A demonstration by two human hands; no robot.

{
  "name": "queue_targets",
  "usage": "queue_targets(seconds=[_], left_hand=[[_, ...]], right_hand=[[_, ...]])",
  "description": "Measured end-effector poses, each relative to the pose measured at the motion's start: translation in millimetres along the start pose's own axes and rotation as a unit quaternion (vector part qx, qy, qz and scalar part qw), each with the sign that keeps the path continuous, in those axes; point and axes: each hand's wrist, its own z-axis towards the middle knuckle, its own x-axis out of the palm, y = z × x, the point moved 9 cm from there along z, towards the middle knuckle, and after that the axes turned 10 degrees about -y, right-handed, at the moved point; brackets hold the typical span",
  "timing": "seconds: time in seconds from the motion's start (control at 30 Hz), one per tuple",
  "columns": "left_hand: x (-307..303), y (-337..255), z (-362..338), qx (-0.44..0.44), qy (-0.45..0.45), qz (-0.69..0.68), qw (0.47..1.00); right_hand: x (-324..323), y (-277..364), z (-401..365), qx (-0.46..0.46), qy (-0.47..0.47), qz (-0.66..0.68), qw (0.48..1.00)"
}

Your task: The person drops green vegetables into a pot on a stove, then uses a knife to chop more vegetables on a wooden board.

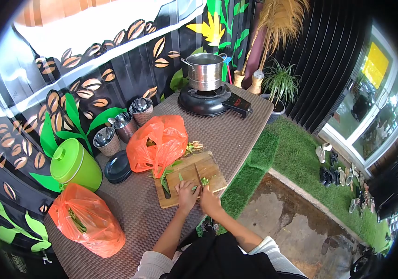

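A wooden cutting board (212, 165) lies near the table's right edge. My right hand (209, 201) is closed round a knife (198, 174), whose blade points away from me over the board. Close beside it, my left hand (186, 194) is curled over green stalks (195, 188) on the board, its fingers near the blade. Small chopped green pieces (205, 181) lie just right of the knife. Long green leaves (164, 180) trail over the board's left side. Behind the board rests a bunch of root ends (194, 147), next to a knotted orange plastic bag (158, 144).
A steel pot (205, 72) stands on a black portable stove (203, 103) at the far end. Along the wall are cutlery holders (123, 126), stacked dark plates (117, 166) and a green lidded bucket (75, 165). Another orange bag (87, 221) sits front left on the table (134, 200).
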Motion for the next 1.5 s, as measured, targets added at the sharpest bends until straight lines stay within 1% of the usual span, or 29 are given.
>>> queue_targets(seconds=[0.07, 0.13, 0.23, 0.27, 0.33, 0.37, 0.4, 0.43, 0.5, 0.57, 0.63, 0.77, 0.83, 0.97, 1.03, 1.1, 1.23, 1.33, 1.43, 1.5], left_hand=[[0, 1, 0, -0.003, 0.004, -0.005, 1.0], [0, 1, 0, -0.007, 0.009, -0.01, 1.0], [-2, 0, 2, -0.004, 0.013, -0.015, 1.0], [-2, 1, 2, -0.018, 0.021, -0.027, 0.999], [-4, 3, 2, -0.035, 0.027, -0.036, 0.998], [-3, 5, 2, -0.059, 0.036, -0.048, 0.996], [-2, 7, 3, -0.082, 0.045, -0.06, 0.994], [-3, 6, 3, -0.084, 0.045, -0.06, 0.994], [-4, 4, 3, -0.079, 0.041, -0.084, 0.993], [-3, 5, 1, -0.077, 0.039, -0.077, 0.993], [2, 10, 0, -0.072, 0.036, -0.072, 0.994], [0, 10, -1, -0.074, 0.034, -0.065, 0.995], [-1, 7, 0, -0.074, 0.034, -0.072, 0.994], [4, 10, -2, -0.062, 0.045, -0.062, 0.995], [2, 7, 0, -0.053, 0.043, -0.052, 0.996], [-3, -1, 1, -0.028, 0.043, -0.031, 0.998], [-4, -8, 3, -0.022, 0.056, -0.052, 0.997], [-3, -6, 1, -0.024, 0.059, -0.027, 0.998], [-6, -7, 5, -0.019, 0.034, -0.042, 0.998], [-4, -3, 6, -0.034, 0.036, -0.065, 0.997]], right_hand=[[1, -3, -1, 0.016, -0.012, -0.009, 1.0], [-1, 5, 6, -0.019, -0.006, -0.009, 1.0], [-2, 2, 25, -0.042, 0.014, -0.011, 0.999], [-1, 1, 23, -0.043, 0.013, -0.011, 0.999], [-10, 4, 11, -0.04, -0.006, 0.019, 0.999], [-4, 5, 8, -0.042, -0.005, 0.018, 0.999], [2, 3, 3, -0.019, -0.002, 0.003, 1.0], [7, -2, 1, 0.005, 0.001, -0.013, 1.0], [7, 0, 10, 0.001, 0.0, -0.002, 1.0], [2, 0, 17, 0.0, -0.001, 0.011, 1.0], [-3, 2, 24, -0.047, 0.003, 0.006, 0.999], [-4, 6, 4, -0.06, 0.019, -0.011, 0.998], [1, 4, -3, -0.01, 0.007, -0.011, 1.0], [1, 0, 19, -0.009, 0.002, 0.023, 1.0], [0, 0, 27, -0.032, 0.017, 0.052, 0.998], [-3, 2, 13, -0.03, 0.015, 0.031, 0.999], [5, 4, -7, -0.006, 0.007, -0.02, 1.0], [6, -1, 6, 0.014, 0.013, -0.019, 1.0], [-4, -6, 12, 0.007, -0.012, 0.001, 1.0], [-6, -9, 13, 0.004, -0.001, 0.011, 1.0]])
